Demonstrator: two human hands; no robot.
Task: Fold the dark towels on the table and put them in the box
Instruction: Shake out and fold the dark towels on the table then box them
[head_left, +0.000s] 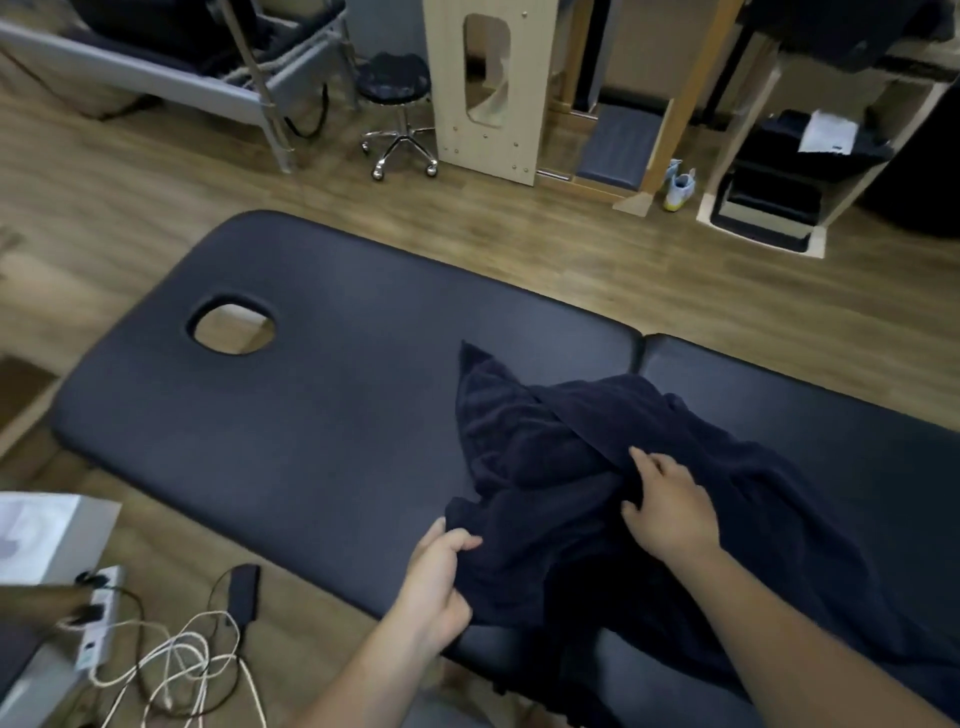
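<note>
In the head view, a dark towel (545, 441) lies crumpled on the dark padded counter (311, 415), on its right half and close to the near edge. One corner of the towel points away from the person, toward the far side. The rest spreads to the right and partly hangs over the near edge.

The left hand (439, 587) is at the near left edge of the towel. Its grip is pressed together: the thumb and the bent fingers pinch the cloth between them. The right hand (670, 509) lies on top of the towel, near its middle. Its fingers are bent over a raised fold and the thumb comes from below, so this grip holds the fold too. The two hands are near each other but do not touch.

An oval hole (232, 325) goes through the left part of the counter. On the wooden floor (156, 171) at the lower left there are a white power strip (98, 618) and loose cables (176, 670), and a white box (41, 535) stands beside them. A rolling stool (397, 93) stands far behind the counter.
</note>
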